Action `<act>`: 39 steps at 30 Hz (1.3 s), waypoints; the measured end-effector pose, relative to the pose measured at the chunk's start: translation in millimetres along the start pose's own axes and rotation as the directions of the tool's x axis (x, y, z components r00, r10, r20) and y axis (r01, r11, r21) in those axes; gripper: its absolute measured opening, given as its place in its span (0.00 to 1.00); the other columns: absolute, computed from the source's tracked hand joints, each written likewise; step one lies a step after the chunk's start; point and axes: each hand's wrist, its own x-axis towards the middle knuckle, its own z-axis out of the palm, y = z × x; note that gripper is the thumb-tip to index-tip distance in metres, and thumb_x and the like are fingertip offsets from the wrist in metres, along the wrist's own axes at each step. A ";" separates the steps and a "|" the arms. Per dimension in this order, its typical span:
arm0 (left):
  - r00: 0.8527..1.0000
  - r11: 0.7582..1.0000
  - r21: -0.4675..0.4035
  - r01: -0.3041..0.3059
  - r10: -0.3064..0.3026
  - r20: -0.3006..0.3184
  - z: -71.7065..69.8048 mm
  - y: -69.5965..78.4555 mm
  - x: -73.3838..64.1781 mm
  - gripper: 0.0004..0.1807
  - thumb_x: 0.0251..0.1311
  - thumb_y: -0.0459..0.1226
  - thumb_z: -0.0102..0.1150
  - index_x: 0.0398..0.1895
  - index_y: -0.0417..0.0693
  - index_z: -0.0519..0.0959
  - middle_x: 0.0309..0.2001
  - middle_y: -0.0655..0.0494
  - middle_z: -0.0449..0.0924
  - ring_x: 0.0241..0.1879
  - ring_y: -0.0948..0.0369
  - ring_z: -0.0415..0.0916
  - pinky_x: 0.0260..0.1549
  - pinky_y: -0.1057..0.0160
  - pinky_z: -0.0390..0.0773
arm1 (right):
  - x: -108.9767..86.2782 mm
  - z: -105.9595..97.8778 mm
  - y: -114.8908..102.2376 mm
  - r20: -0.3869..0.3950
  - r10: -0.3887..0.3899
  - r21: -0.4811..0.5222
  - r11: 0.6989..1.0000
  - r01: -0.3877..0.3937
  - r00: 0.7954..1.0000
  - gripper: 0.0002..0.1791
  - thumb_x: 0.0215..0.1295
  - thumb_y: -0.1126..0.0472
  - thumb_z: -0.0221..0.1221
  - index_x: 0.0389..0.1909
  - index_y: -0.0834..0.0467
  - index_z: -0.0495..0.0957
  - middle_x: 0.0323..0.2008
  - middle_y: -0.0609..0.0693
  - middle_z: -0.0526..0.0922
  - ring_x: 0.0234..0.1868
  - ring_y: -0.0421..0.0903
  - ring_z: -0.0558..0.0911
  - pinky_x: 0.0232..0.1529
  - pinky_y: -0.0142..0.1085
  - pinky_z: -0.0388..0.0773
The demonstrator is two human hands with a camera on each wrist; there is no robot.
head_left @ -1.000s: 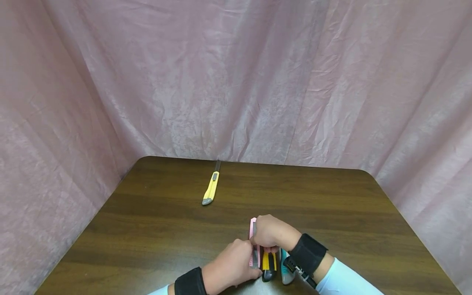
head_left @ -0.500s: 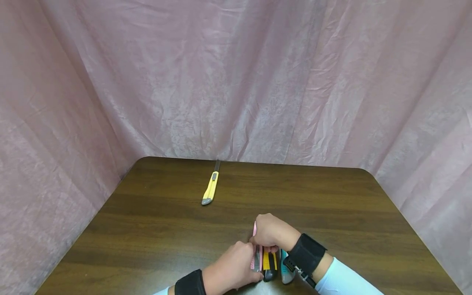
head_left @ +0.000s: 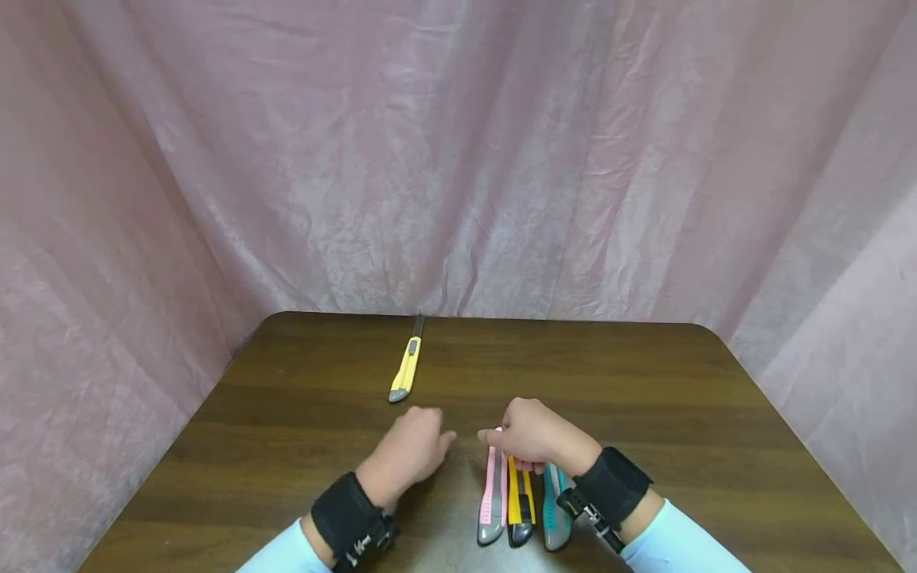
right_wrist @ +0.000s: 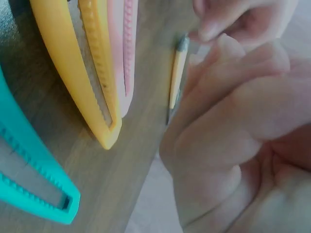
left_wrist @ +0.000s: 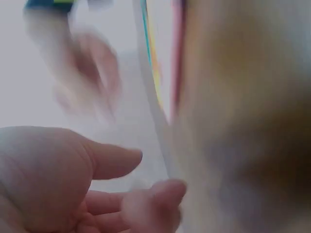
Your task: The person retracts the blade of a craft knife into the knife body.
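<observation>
My left hand point(head_left: 410, 447) is over the table between the pale yellow utility knife point(head_left: 406, 368) and the row of knives, with nothing in its loosely bent fingers. In the left wrist view, its thumb point(left_wrist: 119, 160) stands apart from the fingertips. My right hand point(head_left: 539, 434) hovers by the far ends of a pink utility knife point(head_left: 493, 497), an orange-yellow and black one point(head_left: 520, 501) and a teal one point(head_left: 555, 509), which lie side by side. Its fingers point(right_wrist: 218, 116) are bent and hold nothing. The pale yellow knife has its dark blade extended towards the far edge.
The brown wooden table point(head_left: 286, 398) has rounded far corners. A pink curtain point(head_left: 430, 159) hangs behind it and along both sides. Both wrists wear black straps point(head_left: 612, 484).
My left hand has let go of the pink knife and moved left and away from me. The pink knife now lies straight beside the orange-yellow one. The right hand has shifted only slightly.
</observation>
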 end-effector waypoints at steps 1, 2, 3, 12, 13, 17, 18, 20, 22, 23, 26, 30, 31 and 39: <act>0.999 0.999 0.033 0.035 -0.034 -0.031 -3.3 -11.3 11.3 0.14 0.61 0.43 0.61 0.21 0.46 0.74 0.16 0.58 0.69 0.14 0.64 0.68 0.10 0.63 0.72 | -0.4 -2.3 1.3 -0.012 -0.006 0.017 1.000 0.006 1.000 0.28 0.63 0.43 0.59 0.14 0.62 0.75 0.06 0.46 0.70 0.05 0.41 0.69 0.08 0.36 0.77; 0.996 0.995 0.069 0.066 -0.062 -0.066 -6.4 -23.0 22.9 0.14 0.60 0.42 0.61 0.21 0.45 0.74 0.16 0.57 0.70 0.14 0.62 0.69 0.10 0.61 0.73 | -0.5 -4.4 2.6 -0.022 -0.007 0.033 0.999 0.008 1.000 0.29 0.63 0.43 0.59 0.14 0.62 0.75 0.06 0.46 0.70 0.06 0.41 0.69 0.09 0.36 0.77; 0.991 0.990 0.091 0.107 -0.099 -0.089 -9.0 -34.6 34.3 0.14 0.60 0.42 0.60 0.20 0.46 0.74 0.16 0.56 0.70 0.14 0.61 0.69 0.10 0.60 0.73 | -0.7 -6.5 3.6 -0.030 -0.006 0.043 0.999 0.007 1.000 0.29 0.63 0.43 0.58 0.14 0.62 0.75 0.06 0.46 0.70 0.06 0.41 0.69 0.09 0.37 0.77; 0.928 0.931 0.093 0.353 -0.360 0.089 -22.9 -89.0 82.2 0.21 0.56 0.53 0.63 0.23 0.45 0.74 0.21 0.53 0.71 0.20 0.57 0.71 0.15 0.61 0.74 | 1.3 -10.7 9.4 -0.071 0.011 0.032 0.999 -0.009 0.997 0.29 0.64 0.42 0.57 0.16 0.62 0.76 0.07 0.45 0.72 0.07 0.42 0.71 0.09 0.38 0.77; 0.927 0.932 0.093 0.351 -0.359 0.106 -22.8 -89.7 83.1 0.21 0.55 0.53 0.64 0.23 0.45 0.74 0.21 0.53 0.71 0.20 0.57 0.70 0.15 0.62 0.73 | 1.8 -10.8 9.6 -0.075 0.012 0.031 0.999 -0.010 0.997 0.29 0.64 0.42 0.57 0.16 0.62 0.76 0.07 0.45 0.72 0.07 0.42 0.71 0.09 0.38 0.77; 0.929 0.938 0.066 0.341 -0.347 0.129 -19.9 -88.9 85.3 0.21 0.52 0.52 0.66 0.22 0.45 0.73 0.21 0.53 0.70 0.19 0.58 0.70 0.15 0.63 0.73 | 3.5 -11.5 10.2 -0.081 0.015 0.032 0.999 -0.013 0.997 0.28 0.64 0.42 0.57 0.17 0.62 0.76 0.07 0.46 0.72 0.07 0.42 0.71 0.09 0.38 0.77; 0.929 0.938 0.050 0.343 -0.347 0.128 -18.1 -88.8 85.8 0.20 0.52 0.51 0.67 0.22 0.45 0.73 0.21 0.52 0.71 0.18 0.58 0.71 0.14 0.63 0.74 | 3.8 -11.4 10.6 -0.077 0.015 0.036 0.999 -0.013 0.997 0.28 0.64 0.41 0.57 0.17 0.62 0.76 0.07 0.46 0.72 0.07 0.42 0.71 0.09 0.38 0.77; 0.924 0.933 0.019 0.359 -0.358 0.134 -15.4 -87.3 86.0 0.20 0.52 0.49 0.67 0.22 0.43 0.72 0.22 0.50 0.71 0.15 0.58 0.73 0.11 0.64 0.76 | 4.3 -10.6 11.8 -0.072 0.016 0.041 0.999 -0.013 0.997 0.28 0.63 0.41 0.57 0.18 0.62 0.76 0.08 0.47 0.73 0.07 0.42 0.70 0.09 0.37 0.77; 0.917 0.926 -0.020 0.377 -0.370 0.147 -11.7 -86.8 86.6 0.21 0.52 0.48 0.68 0.23 0.42 0.72 0.22 0.49 0.72 0.12 0.58 0.73 0.08 0.65 0.76 | 4.8 -9.8 13.5 -0.065 0.015 0.040 0.999 -0.012 0.998 0.28 0.63 0.41 0.57 0.19 0.62 0.76 0.08 0.47 0.73 0.07 0.42 0.70 0.10 0.37 0.77; 0.916 0.924 -0.039 0.382 -0.372 0.151 -9.8 -86.9 87.0 0.21 0.51 0.48 0.68 0.23 0.41 0.71 0.22 0.48 0.72 0.10 0.57 0.73 0.06 0.65 0.76 | 5.0 -9.4 14.3 -0.062 0.016 0.038 0.999 -0.014 0.998 0.28 0.63 0.41 0.57 0.19 0.62 0.76 0.08 0.47 0.73 0.06 0.42 0.70 0.09 0.37 0.77; 0.917 0.923 -0.056 0.380 -0.368 0.155 -7.1 -84.8 88.5 0.22 0.49 0.50 0.69 0.23 0.42 0.72 0.22 0.48 0.72 0.11 0.57 0.73 0.06 0.65 0.76 | 5.7 -9.6 16.3 -0.059 0.018 0.030 0.999 -0.016 0.998 0.27 0.63 0.41 0.57 0.19 0.62 0.76 0.08 0.46 0.72 0.06 0.41 0.70 0.10 0.37 0.77; 0.927 0.932 -0.070 0.356 -0.342 0.156 -5.2 -84.1 89.9 0.21 0.49 0.50 0.70 0.20 0.43 0.74 0.17 0.51 0.73 0.11 0.59 0.72 0.07 0.65 0.74 | 7.7 -11.5 16.3 -0.052 0.018 0.047 0.999 -0.015 0.998 0.27 0.63 0.42 0.58 0.19 0.63 0.76 0.08 0.47 0.72 0.07 0.42 0.71 0.11 0.38 0.79; 0.929 0.933 -0.079 0.351 -0.336 0.156 -5.2 -83.6 89.6 0.20 0.50 0.49 0.69 0.19 0.43 0.74 0.15 0.51 0.73 0.11 0.59 0.72 0.07 0.65 0.74 | 8.2 -12.0 16.1 -0.051 0.015 0.053 0.999 -0.012 0.999 0.27 0.63 0.42 0.59 0.19 0.63 0.76 0.08 0.47 0.72 0.07 0.42 0.71 0.12 0.39 0.80; 0.946 0.908 -0.286 0.307 -0.258 0.194 -3.6 -68.7 75.3 0.20 0.55 0.47 0.67 0.20 0.41 0.74 0.11 0.52 0.73 0.09 0.60 0.73 0.08 0.65 0.77 | 17.9 -16.1 21.2 -0.074 -0.006 0.168 0.986 0.018 0.997 0.26 0.65 0.46 0.58 0.20 0.65 0.76 0.11 0.51 0.74 0.09 0.44 0.74 0.15 0.42 0.81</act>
